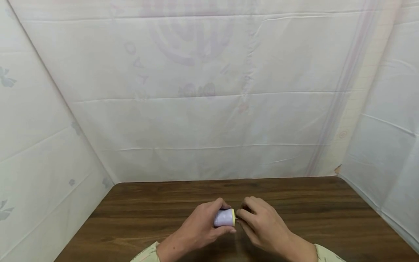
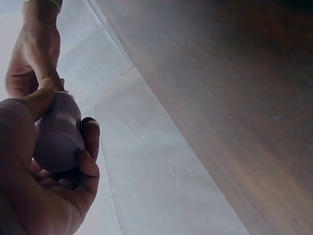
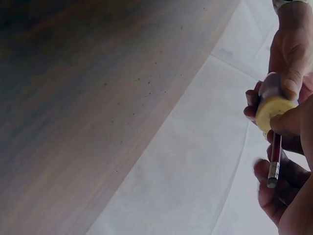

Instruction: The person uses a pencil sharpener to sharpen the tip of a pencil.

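Note:
My left hand (image 1: 200,226) grips a lavender pencil sharpener (image 1: 224,218), a rounded barrel shape with a yellow end face (image 3: 268,111) turned toward the right hand. Thumb and fingers wrap its sides, as the left wrist view also shows. Opposite it, my right hand (image 1: 266,225) pinches a dark red pencil (image 3: 276,152) between thumb and fingers. The pencil points at the yellow face, and its grey butt end sticks out free in the right wrist view. Fingers cover the pencil's front end, so I cannot tell how deep it sits in the sharpener.
Both hands are above a dark brown wooden table (image 1: 147,214) near its front. White printed sheeting (image 1: 203,123) rises behind the table's far edge, with more sheets along the left and right sides.

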{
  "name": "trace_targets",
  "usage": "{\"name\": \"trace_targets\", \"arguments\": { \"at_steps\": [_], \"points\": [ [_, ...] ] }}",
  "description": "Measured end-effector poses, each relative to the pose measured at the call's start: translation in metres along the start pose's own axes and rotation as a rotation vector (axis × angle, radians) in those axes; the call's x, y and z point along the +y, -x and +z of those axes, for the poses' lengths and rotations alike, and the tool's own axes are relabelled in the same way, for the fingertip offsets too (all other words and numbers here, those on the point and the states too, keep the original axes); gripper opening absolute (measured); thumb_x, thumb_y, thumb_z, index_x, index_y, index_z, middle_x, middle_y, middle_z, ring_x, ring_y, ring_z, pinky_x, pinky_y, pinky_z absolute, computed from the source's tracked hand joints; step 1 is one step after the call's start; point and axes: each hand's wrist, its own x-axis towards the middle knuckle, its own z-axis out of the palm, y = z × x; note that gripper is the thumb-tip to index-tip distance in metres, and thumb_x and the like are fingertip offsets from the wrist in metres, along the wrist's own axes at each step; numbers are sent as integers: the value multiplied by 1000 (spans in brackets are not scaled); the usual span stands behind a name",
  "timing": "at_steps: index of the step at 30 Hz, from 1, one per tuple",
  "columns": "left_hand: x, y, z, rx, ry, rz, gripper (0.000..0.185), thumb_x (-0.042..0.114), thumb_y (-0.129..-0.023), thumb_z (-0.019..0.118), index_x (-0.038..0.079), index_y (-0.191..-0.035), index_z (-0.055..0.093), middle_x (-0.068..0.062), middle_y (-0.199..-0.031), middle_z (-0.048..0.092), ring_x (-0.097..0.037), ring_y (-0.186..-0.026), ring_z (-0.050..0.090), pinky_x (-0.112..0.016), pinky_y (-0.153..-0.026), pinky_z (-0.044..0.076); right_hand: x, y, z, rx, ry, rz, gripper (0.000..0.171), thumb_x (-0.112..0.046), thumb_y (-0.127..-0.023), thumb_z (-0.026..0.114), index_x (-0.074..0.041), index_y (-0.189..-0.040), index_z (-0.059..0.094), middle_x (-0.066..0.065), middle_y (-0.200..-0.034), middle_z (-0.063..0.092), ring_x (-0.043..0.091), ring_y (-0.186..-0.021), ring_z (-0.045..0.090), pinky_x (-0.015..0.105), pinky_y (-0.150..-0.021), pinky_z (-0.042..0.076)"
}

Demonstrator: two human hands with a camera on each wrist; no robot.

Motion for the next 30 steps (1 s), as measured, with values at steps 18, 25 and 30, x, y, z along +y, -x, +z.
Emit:
{"name": "trace_targets", "arguments": {
  "at_steps": [18,25,30],
  "points": [
    [-2,2,1,-39,17,-31,39,36,-91,85,21,-117,59,3,-114,73,2,-82,61,-16,-68,51,2,6,-5,-45,-84,-16,12,-16,-105,68,-13,-95,74,-9,-91,55,3,-80,44,9,-71,39],
    [-10,9,-8,-47,64,-125,39,38,-93,83,23,-120,58,3,-114,73,1,-83,62,-21,-69,53,9,17,-13,-10,-81,60,8,-14,-102,73,-15,-94,74,-9,-90,55,1,-78,44,8,-68,39],
    [-15,8,-12,-29,127,-136,42,44,-94,82,25,-122,58,7,-111,72,-2,-88,66,-24,-75,56,8,17,-19,-33,-76,170,27,0,-79,90,-18,-92,74,-13,-88,54,-3,-76,44,7,-65,40]
  ]
}}
